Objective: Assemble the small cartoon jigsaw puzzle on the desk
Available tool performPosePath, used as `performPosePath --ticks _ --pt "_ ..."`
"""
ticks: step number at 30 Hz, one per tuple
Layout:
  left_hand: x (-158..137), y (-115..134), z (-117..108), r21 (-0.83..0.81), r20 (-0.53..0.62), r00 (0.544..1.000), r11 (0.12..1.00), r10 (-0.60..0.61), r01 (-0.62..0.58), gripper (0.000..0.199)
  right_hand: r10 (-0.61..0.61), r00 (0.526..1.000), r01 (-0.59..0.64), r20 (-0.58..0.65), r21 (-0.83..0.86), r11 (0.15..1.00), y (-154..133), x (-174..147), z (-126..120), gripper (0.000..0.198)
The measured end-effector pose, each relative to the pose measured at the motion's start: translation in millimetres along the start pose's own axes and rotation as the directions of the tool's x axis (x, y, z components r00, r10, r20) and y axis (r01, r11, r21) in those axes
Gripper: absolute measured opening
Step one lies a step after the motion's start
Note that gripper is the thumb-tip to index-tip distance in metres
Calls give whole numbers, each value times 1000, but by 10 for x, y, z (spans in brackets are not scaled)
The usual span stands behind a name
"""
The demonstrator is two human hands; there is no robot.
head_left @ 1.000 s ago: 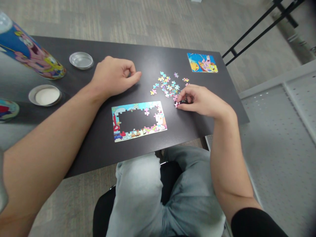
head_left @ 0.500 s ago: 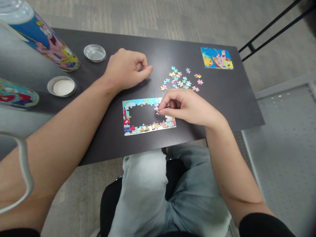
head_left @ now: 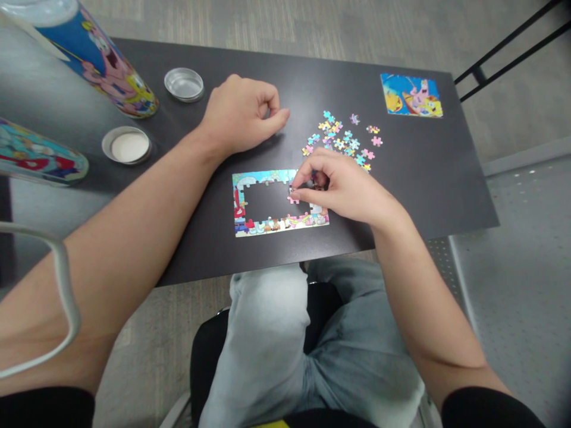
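Note:
My right hand (head_left: 332, 181) pinches a small pink puzzle piece (head_left: 293, 199) between thumb and forefinger, at the upper right inner edge of the puzzle border (head_left: 281, 224). That border is a joined rectangle of colourful pieces, and dark tabletop shows through its middle. My fingers hide its upper right part. Beyond my right hand lies a loose pile of puzzle pieces (head_left: 350, 142) in pink, yellow and light blue. My left hand (head_left: 250, 113) rests on the table behind the border, fingers curled into a loose fist, with nothing seen in it.
Two printed cylindrical cans, a taller one (head_left: 113, 65) and another (head_left: 42, 153), are at the left. Near them sit a metal lid (head_left: 184, 84) and a lid with a white inside (head_left: 127, 146). A picture card (head_left: 413, 96) lies far right on the dark table (head_left: 428, 178). A white cable (head_left: 66, 285) crosses my left forearm.
The whole view has shifted, moving everything a little right and up in the picture. My right hand still pinches the piece at the border; my left hand stays at rest.

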State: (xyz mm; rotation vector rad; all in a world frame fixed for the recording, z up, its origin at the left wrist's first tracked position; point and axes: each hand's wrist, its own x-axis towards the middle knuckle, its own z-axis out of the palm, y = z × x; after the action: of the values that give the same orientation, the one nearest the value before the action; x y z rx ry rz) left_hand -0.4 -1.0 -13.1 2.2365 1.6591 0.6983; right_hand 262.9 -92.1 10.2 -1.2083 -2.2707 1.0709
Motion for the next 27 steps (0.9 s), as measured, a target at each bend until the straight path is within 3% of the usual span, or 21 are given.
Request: performPosePath --ticks 8,12,17,21,27 --pt "-2 20 -5 8 0 1000 1000 -13 13 29 0 997 -1 -79 -10 1000 26 15 -37 24" --pt "1 13 -8 2 -2 1000 1000 1 -1 33 48 972 -42 -230 31 999 157 -72 -335 22" --pt "-1 1 -9 -29 -25 1000 1000 -12 11 35 210 895 -230 -395 -5 973 517 -318 -830 34" --pt "17 -14 -15 -47 -20 1000 999 -22 21 35 284 869 -330 -405 -46 943 737 -468 -975 28" --pt "32 -46 -33 -28 9 999 999 -35 35 33 306 883 -334 -355 -17 943 820 -409 -879 24"
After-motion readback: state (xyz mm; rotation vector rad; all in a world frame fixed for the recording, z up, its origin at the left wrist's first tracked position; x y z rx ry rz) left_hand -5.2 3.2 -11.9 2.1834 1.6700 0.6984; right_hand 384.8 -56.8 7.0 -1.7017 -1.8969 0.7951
